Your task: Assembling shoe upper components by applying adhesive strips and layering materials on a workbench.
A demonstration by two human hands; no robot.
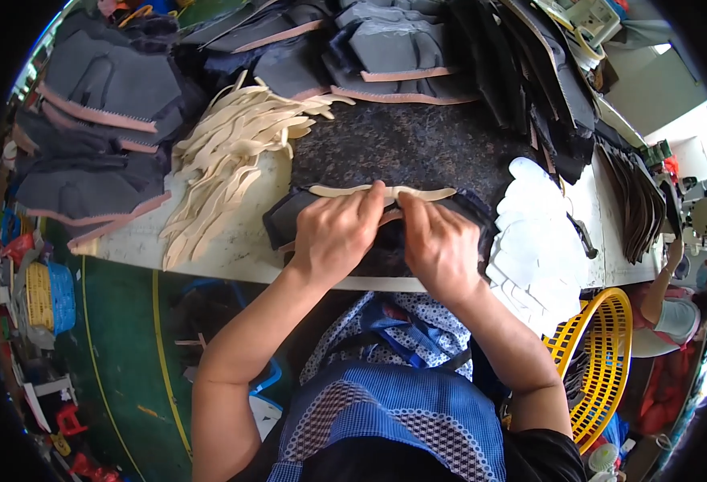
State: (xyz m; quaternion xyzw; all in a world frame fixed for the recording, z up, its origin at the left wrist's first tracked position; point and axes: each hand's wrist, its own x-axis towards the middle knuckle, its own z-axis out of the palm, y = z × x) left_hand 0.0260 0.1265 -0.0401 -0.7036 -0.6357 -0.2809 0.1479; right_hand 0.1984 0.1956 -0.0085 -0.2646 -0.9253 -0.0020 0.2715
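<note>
A slim, wavy cream strip (pixel 329 191) lies along the far edge of a dark grey, fuzzy-backed cut piece (pixel 285 217) with a pink border. At the strip's middle, my left hand (pixel 336 231) has its fingers curled, thumb and forefinger pressed on it. Just to the right, my right hand (pixel 443 245) is closed too, its fingertips on the same strip close to the left ones. Both hands cover the middle of the dark piece. Beyond and left of them is a heap of similar cream strips (pixel 241 132).
More pink-edged grey pieces (pixel 116 76) are piled along the left and back of the white table (pixel 269 177). A dark mottled sheet (pixel 410 136) lies beyond my hands. White cut shapes (pixel 534 241) are stacked at right, above a yellow basket (pixel 615 361). Another person (pixel 667 309) is at far right.
</note>
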